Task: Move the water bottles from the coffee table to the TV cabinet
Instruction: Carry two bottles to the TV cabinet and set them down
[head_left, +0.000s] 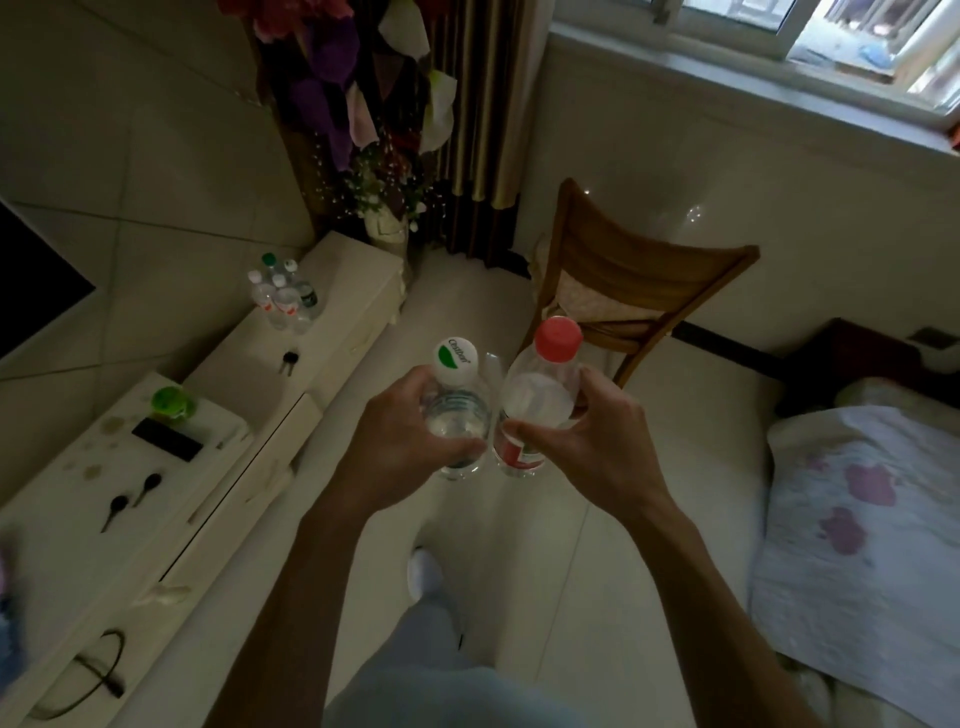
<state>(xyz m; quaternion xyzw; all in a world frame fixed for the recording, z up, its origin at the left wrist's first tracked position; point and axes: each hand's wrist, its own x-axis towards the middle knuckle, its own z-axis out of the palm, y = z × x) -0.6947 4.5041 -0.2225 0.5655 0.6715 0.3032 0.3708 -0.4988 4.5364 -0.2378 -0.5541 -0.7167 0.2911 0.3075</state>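
Note:
My left hand (402, 441) grips a clear water bottle with a white and green cap (456, 358). Right beside it, my right hand (582, 447) grips a second clear bottle with a red cap (558, 338) and a red label. Both bottles are upright, side by side over the tiled floor in the middle of the view. The long white TV cabinet (343, 291) runs along the left wall. Several water bottles (283, 296) stand in a cluster on its far part. The coffee table is not in view.
On the cabinet lie keys (288, 361), a green object (171, 402), a black device (166, 439) and a black cable (98, 675). A dark TV screen (31, 280) is at far left. A wooden chair (623, 301) stands ahead, a bed (857, 519) at right, flowers (384, 192) in the corner.

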